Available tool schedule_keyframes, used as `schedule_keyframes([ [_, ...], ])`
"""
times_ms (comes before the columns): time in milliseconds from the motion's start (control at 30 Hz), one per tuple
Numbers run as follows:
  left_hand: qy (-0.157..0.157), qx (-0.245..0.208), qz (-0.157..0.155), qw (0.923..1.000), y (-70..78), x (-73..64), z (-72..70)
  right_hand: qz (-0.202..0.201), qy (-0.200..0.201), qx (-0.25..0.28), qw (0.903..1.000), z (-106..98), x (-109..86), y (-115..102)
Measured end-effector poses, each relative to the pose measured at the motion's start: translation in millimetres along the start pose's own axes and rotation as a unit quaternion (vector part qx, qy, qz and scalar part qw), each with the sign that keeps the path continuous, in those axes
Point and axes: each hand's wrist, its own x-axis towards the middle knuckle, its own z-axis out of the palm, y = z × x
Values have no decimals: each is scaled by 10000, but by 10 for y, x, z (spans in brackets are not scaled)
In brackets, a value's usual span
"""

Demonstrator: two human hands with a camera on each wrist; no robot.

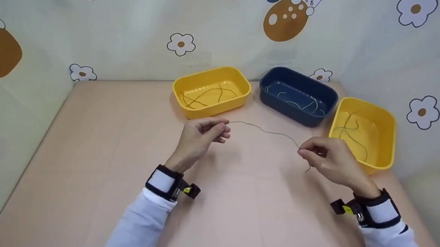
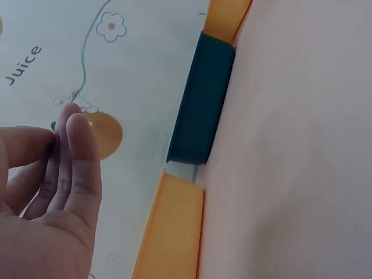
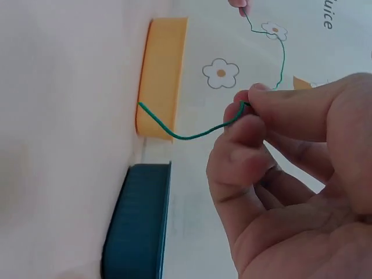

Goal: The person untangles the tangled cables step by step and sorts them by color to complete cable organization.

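Note:
A thin green string (image 1: 272, 132) hangs in a loose arc between the two hands, above the table. The left hand (image 1: 201, 138) pinches one end between thumb and fingertips, in front of the left yellow box (image 1: 215, 108). Near the other end, the right hand (image 1: 332, 160) pinches it between thumb and forefinger, close to the right yellow box (image 1: 384, 136). From the right fingertips a short tail of the string (image 3: 189, 138) curves away in the right wrist view. In the left wrist view the gripped end is hidden behind the fingers (image 2: 81, 139).
A dark blue box (image 1: 295, 111) stands between the two yellow boxes at the table's back. All three boxes hold several thin strings. A patterned cloth wall (image 1: 132, 28) rises behind the pale pink table (image 1: 235, 207).

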Motion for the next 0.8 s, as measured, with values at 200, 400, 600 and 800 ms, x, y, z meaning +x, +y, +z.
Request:
schedule_keyframes([
  [200, -748, 304, 36, 9967, 17, 129, 448, 419, 570, 727, 9948, -200, -175, 94],
  [400, -1330, 551, 110, 9895, 61, 235, 809, 725, 1378, 954, 9832, -445, -372, 227],
  [600, -1602, 874, 59, 9832, 74, 239, 878, 1264, 2471, 1151, 9538, -731, -488, 401],
  [800, -1551, 971, 19, 9831, -5, 200, 855, 2427, 2613, 770, 9311, -915, -428, 597],
])
